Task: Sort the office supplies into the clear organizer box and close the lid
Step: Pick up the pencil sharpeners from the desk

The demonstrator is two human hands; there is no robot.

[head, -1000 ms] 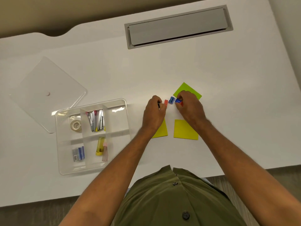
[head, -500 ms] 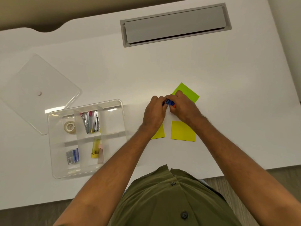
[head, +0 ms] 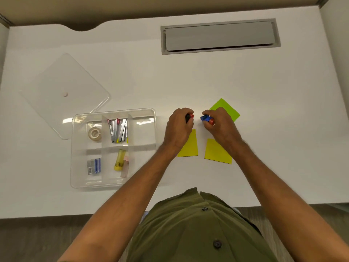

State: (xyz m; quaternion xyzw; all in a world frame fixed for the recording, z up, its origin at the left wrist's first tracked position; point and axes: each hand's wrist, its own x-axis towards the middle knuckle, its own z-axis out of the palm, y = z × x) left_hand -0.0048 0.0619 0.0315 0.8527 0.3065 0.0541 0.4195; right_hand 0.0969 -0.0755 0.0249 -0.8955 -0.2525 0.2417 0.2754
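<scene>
Gathering the small items is the step in hand; the left hand (head: 178, 127) pinches a red-and-black piece (head: 189, 117), the right hand (head: 220, 123) a blue-and-red one (head: 207, 118); next, carry both toward nine o'clock into the organizer box (head: 113, 148), its lid (head: 62, 93) lying off at eleven on the tabletop (head: 264, 82).

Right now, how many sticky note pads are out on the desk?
3. A green pad lies past the right hand, one yellow pad below that hand, and another yellow pad partly under the left hand.

Both hands' grips on small red and blue items (head: 207, 118) beside open organizer box (head: 113, 148).
</scene>
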